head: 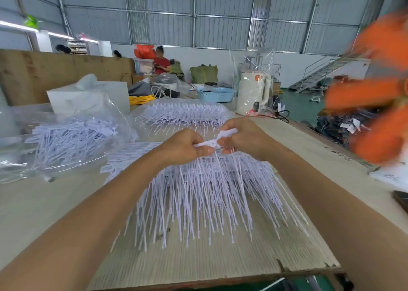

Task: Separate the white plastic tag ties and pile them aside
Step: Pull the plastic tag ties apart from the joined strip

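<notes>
A thick stack of joined white tag ties (205,191) lies on the cardboard-covered table (55,202), tails fanned toward me. Above its far edge my left hand (183,146) and my right hand (245,137) both pinch a white plastic strip (217,139) that spans between them, tilted up to the right. Thin tails hang from the strip down into the stack. A loose pile of separated ties (64,140) sits at the left on clear plastic. Another bagged bundle of ties (183,114) lies behind my hands.
A white box (88,96) stands at the back left, a white kettle in plastic wrap (252,92) at the back right, with a blue basket (216,94) between. A spinning orange fan (375,105) blurs the right side. The table's torn front edge (282,268) is close.
</notes>
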{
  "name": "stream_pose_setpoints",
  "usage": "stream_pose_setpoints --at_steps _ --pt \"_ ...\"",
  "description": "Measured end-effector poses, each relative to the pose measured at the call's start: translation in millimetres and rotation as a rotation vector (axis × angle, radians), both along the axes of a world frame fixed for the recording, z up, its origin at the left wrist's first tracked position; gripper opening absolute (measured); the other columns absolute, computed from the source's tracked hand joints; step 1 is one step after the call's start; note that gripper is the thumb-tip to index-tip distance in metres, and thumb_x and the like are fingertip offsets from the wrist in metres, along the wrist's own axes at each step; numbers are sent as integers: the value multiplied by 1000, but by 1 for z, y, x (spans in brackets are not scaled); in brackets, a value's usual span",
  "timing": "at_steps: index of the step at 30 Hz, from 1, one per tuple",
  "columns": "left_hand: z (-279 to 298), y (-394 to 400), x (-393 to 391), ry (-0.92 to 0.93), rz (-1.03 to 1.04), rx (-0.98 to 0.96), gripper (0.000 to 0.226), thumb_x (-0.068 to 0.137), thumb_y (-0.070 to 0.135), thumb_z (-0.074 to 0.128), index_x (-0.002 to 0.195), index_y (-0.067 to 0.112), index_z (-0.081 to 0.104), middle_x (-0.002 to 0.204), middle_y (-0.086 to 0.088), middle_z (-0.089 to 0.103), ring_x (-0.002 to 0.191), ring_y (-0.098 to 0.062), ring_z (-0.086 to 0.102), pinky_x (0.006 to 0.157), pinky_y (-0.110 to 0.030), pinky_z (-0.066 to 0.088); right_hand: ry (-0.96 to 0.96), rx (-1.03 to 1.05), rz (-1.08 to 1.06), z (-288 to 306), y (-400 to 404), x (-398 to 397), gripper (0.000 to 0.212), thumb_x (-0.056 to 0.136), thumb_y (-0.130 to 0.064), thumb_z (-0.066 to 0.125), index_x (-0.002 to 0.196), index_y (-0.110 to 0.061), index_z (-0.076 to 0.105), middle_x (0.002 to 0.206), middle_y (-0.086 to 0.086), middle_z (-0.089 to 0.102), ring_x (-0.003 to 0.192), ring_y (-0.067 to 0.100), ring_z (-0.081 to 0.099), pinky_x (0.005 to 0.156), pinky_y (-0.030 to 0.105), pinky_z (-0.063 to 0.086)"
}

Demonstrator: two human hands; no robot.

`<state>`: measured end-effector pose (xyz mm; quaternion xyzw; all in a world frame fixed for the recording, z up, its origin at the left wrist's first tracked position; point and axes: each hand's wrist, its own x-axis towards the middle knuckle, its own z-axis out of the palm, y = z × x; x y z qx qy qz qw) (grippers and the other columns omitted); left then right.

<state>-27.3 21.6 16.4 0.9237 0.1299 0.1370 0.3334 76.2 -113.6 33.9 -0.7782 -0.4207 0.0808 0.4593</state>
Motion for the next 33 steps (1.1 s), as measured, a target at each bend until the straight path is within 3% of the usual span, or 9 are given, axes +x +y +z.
stream_pose_setpoints --at_steps 2,5,10,15,19,23,26,29,33 --pt "-1 1 -1 -15 -29 -93 17 89 23 64 89 7 69 75 -4 69 62 -17 60 67 -29 48 3 27 16 -1 0 1 12 79 6 66 84 -5 62 76 13 61 60 22 60 61 32 55" --pt "0 -2 1 -70 5 -70 14 88 17 65 79 8 68 66 -5 66 52 -14 53 59 -26 44 -47 24 9 -1 3 0 13 79 5 66 90 -2 66 67 5 58 54 13 55 48 15 44" --pt "1 -8 4 -156 88 -102 20 86 21 66 71 10 68 59 -5 55 53 -17 45 61 -27 34 -192 -22 -3 -1 3 3 10 76 2 70 86 1 68 67 1 55 50 5 46 46 15 37" --pt "2 -12 5 -193 112 -194 24 88 22 65 66 15 69 39 12 48 38 -1 41 44 -16 34 -412 -43 -68 -5 8 4 24 81 -8 68 104 -2 65 91 5 53 83 16 50 72 23 38" --pt "8 -12 4 -205 133 -298 22 85 13 66 64 7 66 55 -2 56 51 -9 46 49 -20 34 -526 -43 -119 -8 11 1 25 83 -10 66 107 -3 63 94 8 57 90 22 52 66 16 26" --pt "13 -13 2 -163 117 -362 24 85 8 63 61 5 60 32 11 45 33 -3 38 39 -15 30 -640 -62 -115 -14 15 2 23 81 2 60 104 2 61 105 17 63 97 29 56 68 15 29" --pt "14 -8 -5 -134 107 -284 25 83 9 66 59 3 61 39 2 50 40 -10 42 45 -19 35 -480 -60 -317 -17 -4 30 23 84 6 50 106 3 59 100 15 61 91 26 60 70 17 46" --pt "13 8 -10 -188 166 -70 25 85 20 67 62 10 69 69 -11 66 67 -22 60 76 -33 51 -40 192 -368 1 -25 48 36 86 0 61 120 6 53 97 16 60 72 17 63 68 23 54" --pt "-1 7 0 -119 95 149 32 92 34 57 67 16 67 69 -4 67 68 -15 62 77 -30 48 -7 295 -225 42 -32 37 34 82 4 65 113 12 54 85 17 62 69 19 63 69 33 58"
